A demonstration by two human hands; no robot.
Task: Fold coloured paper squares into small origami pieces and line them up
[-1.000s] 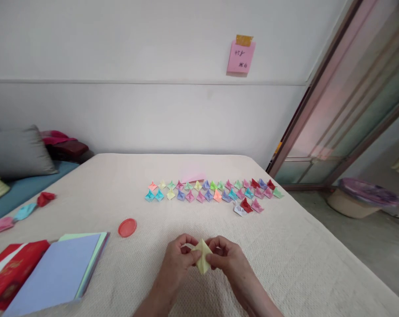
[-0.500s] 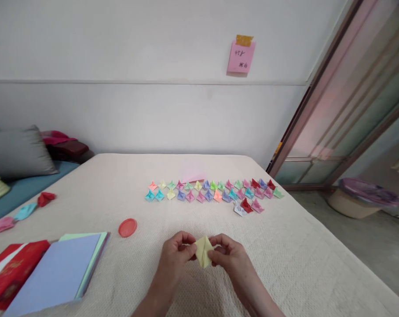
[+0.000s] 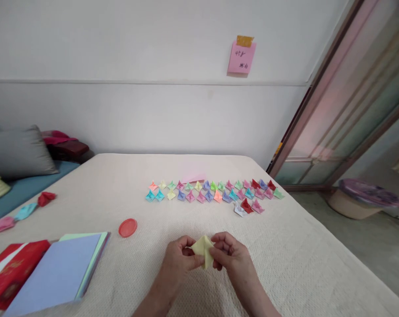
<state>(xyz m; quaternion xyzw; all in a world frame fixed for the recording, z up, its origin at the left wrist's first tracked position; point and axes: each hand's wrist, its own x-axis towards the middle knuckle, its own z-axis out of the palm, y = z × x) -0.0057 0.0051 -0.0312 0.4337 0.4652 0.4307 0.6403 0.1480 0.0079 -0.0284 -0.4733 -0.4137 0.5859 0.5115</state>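
Pale yellow folded paper (image 3: pixel 203 247), roughly diamond-shaped, is held between my two hands above the cream cloth. My left hand (image 3: pixel 179 259) pinches its left side, the thumb lying across the lower front. On the right side, the thumb and fingers of my right hand (image 3: pixel 230 254) grip the paper near its middle fold. The fingertips behind the paper are partly hidden. Beyond my hands, several small folded paper boats (image 3: pixel 201 196) in many colours stand in rows, with a white one (image 3: pixel 240 209) closest to me.
A red round lid (image 3: pixel 127 227) lies left of my hands. Farther left are a stack of coloured paper (image 3: pixel 56 268), a red packet (image 3: pixel 17 270) and crumpled red paper (image 3: pixel 46 198). A pink note (image 3: pixel 241 58) is taped to the wall. A covered bin (image 3: pixel 360 202) stands on the floor.
My left thumb has slid rightward and down across the paper's front. The paper's left corner has spread out and its shape has shifted slightly. The other things stay put.
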